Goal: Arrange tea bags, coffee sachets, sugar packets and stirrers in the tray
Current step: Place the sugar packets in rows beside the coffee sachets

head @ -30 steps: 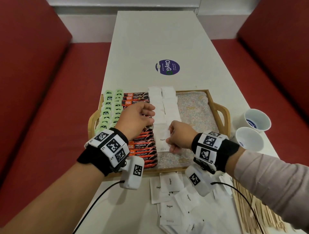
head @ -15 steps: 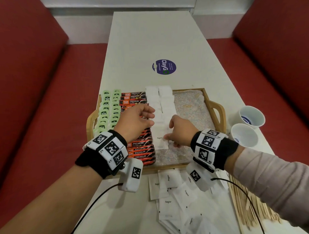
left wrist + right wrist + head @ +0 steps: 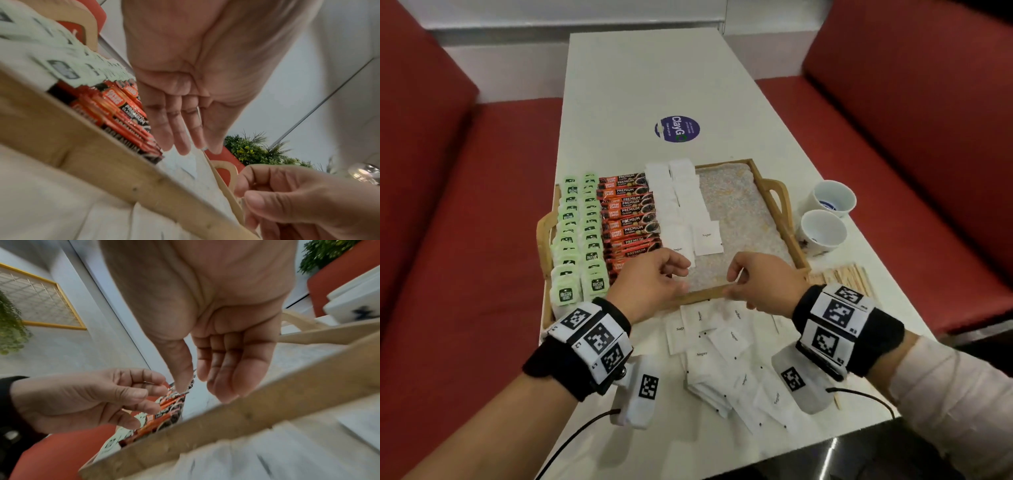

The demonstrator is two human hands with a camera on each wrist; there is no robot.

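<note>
Plainly, both our left hand and right hand hang loosely curled, holding nothing; the sugar packets at the surface's near edge are light, limp paper, so we should pinch one by a corner

You've got a long white table between red benches. The wooden tray sits across the middle, nearly reaching both side edges. Loose sugar packets are heaped near your edge, just in front of the tray. Two white cups stand by the right edge, with wooden stirrers piled just behind them toward you. A round purple sticker sits further up.
</note>
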